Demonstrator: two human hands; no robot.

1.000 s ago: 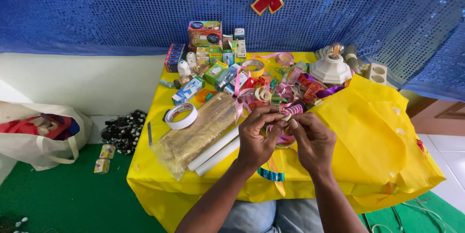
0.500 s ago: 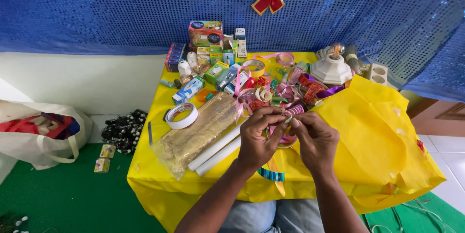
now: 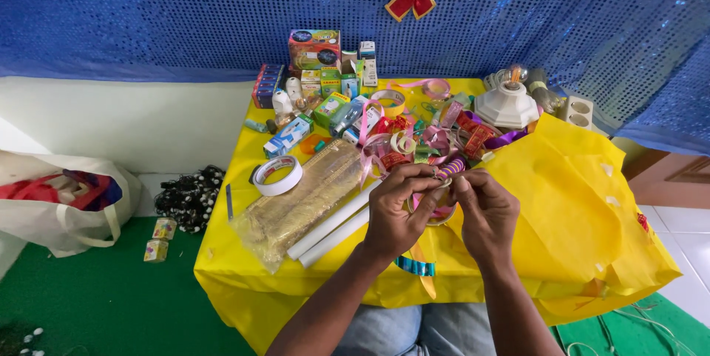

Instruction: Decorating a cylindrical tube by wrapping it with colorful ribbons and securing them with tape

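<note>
Centre frame: striped ribbon piece (image 3: 451, 168) is pinched between left hand (image 3: 399, 212) and right hand (image 3: 484, 212), fingertips pressed together above the yellow table (image 3: 244, 252), likely for close work. Tape roll (image 3: 277, 175) is left of centre.

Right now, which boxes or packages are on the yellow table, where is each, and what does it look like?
Big multicoloured cardboard box: back edge, by the blue sequin wall, rectangular.
Dark red-and-blue flat box: back left corner, on edge.
Blue-and-white small carton: left of centre, lying flat.
Green small carton: behind it, tilted.
Clear plastic bag of golden material: front left, long.
</note>
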